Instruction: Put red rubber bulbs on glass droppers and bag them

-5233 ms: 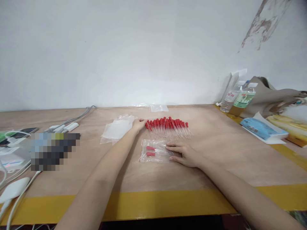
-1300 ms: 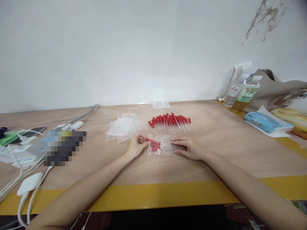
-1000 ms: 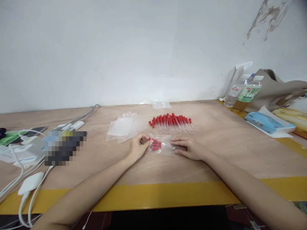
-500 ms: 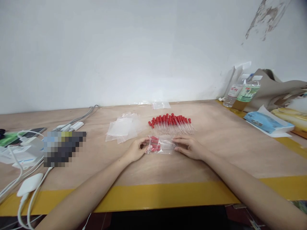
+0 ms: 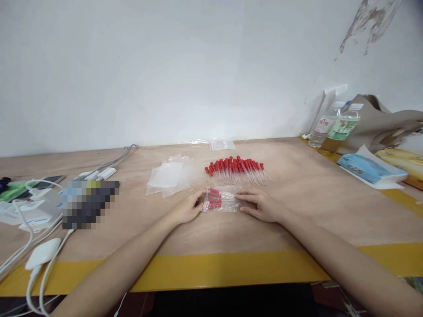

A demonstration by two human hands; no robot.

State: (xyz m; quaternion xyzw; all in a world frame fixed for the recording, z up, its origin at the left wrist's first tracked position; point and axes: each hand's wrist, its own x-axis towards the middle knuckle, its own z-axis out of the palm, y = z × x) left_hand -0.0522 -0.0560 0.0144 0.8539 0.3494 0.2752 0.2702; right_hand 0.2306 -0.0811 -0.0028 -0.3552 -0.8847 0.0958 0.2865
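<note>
A clear plastic zip bag [image 5: 228,206] lies before me with several red-capped droppers [image 5: 214,198] inside, their red bulbs toward its left end. My left hand [image 5: 190,206] pinches the left end of this bag between thumb and fingers. At the right end, my right hand [image 5: 261,204] has its fingers stretched out and touching the plastic, thumb apart from them. Just beyond the bag is a pile of loose red-capped droppers [image 5: 236,169], bulbs pointing away from me. Flat clear bags [image 5: 170,175] lie overlapping left of that pile.
Another small bag [image 5: 222,145] lies by the wall. White cables and chargers [image 5: 42,253] and a pixelated dark item [image 5: 89,207] occupy the left side. Two bottles [image 5: 342,127], a blue tissue pack [image 5: 372,169] and a grey bag [image 5: 380,119] stand at right. Yellow tape [image 5: 224,270] lines the front edge.
The red bulbs in the bag look more spread out. My right fingers have shifted slightly left over the bag's right end. My left hand keeps its grip.
</note>
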